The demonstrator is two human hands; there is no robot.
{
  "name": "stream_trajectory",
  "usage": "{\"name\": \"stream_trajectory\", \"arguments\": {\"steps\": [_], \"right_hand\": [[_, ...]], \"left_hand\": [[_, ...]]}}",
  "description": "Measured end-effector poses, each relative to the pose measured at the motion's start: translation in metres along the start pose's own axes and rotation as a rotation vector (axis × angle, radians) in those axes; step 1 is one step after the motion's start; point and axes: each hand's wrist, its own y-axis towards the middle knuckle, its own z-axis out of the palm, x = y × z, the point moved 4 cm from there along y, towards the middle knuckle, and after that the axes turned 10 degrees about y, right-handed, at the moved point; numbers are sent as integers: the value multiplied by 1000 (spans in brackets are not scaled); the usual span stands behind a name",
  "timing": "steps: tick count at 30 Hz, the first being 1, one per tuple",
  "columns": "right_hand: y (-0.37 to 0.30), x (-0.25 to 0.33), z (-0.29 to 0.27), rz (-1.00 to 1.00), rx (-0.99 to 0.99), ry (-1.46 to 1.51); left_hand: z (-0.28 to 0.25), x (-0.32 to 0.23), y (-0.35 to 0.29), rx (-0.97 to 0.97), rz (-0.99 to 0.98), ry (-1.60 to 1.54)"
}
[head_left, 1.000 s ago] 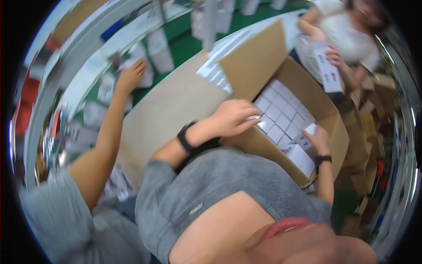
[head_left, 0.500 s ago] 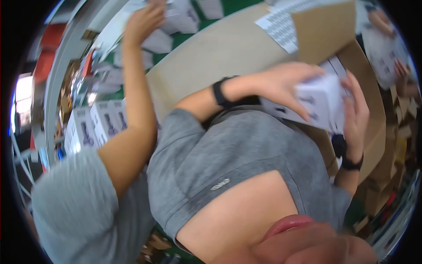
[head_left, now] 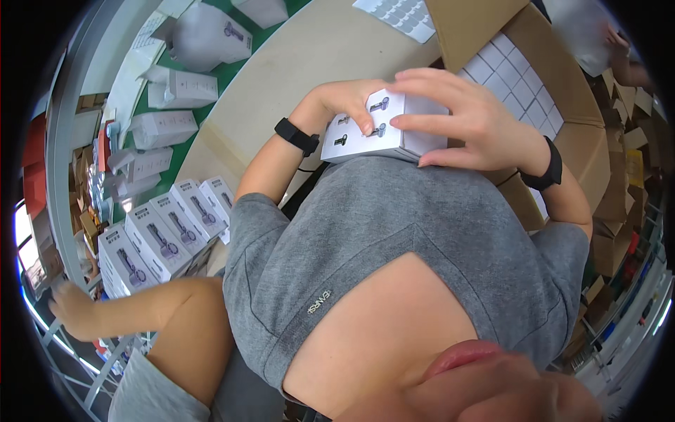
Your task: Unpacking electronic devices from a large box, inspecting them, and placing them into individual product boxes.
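Observation:
My left hand (head_left: 344,100) and my right hand (head_left: 472,119) hold a white box (head_left: 368,148) with small gadget pictures printed on its face. The box is close against my grey shirt, above the near edge of the table. On the left, my thumb presses on the printed face while the other fingers are mostly hidden behind the box. From the right, spread fingers lie over its top and plain end. Just beyond my right hand stands an open brown carton (head_left: 585,151), where rows of white box ends (head_left: 512,81) show.
White boxes (head_left: 163,243) stand in a row at the left. Several white packages (head_left: 184,90) are on a green surface (head_left: 228,67) beyond the pale table (head_left: 288,53). A co-worker's bent arm (head_left: 140,309) is at lower left. A printed sheet (head_left: 401,15) lies beside the carton.
Both my hands have brought the white box leftward from beside the carton to the front of my chest. The co-worker's arm has swung from the far packages down to the lower left.

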Motion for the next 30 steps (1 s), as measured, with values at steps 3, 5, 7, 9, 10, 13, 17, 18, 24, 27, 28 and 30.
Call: {"name": "stream_trajectory", "arguments": {"steps": [3, 5, 7, 9, 10, 13, 17, 18, 24, 27, 28, 30], "right_hand": [[-10, -1, -2, 7, -21, -65], [-16, -1, -1, 3, -81, -63], [-21, -7, -4, 35, -125, -43], [-21, -13, -11, 94, -148, 25], [-20, -17, -16, 124, -152, 49], [-32, -37, -42, 297, -230, 281], [-23, -68, -53, 473, -516, 662], [-14, -70, -45, 397, -477, 620], [53, -91, 5, 242, -324, 247], [84, -132, 27, 252, -381, 316], [94, -143, 35, 274, -380, 363], [102, -174, 52, 360, -367, 436]], "left_hand": [[-9, 16, 20, 41, 50, -22], [-13, 23, 27, 78, 3, -73], [-15, 19, 33, 139, -91, -136], [-22, 28, 39, 128, -45, -124], [-31, 38, 41, 133, -42, -71], [-34, 28, 42, 108, -35, -70], [-59, 26, 14, -106, 148, 148], [-60, 20, 4, -200, 191, 133], [-85, 34, -70, -539, 97, 204], [-90, 36, -91, -713, 50, 298], [-92, 51, -98, -812, 135, 229], [-99, 51, -101, -999, 172, 253]]}}
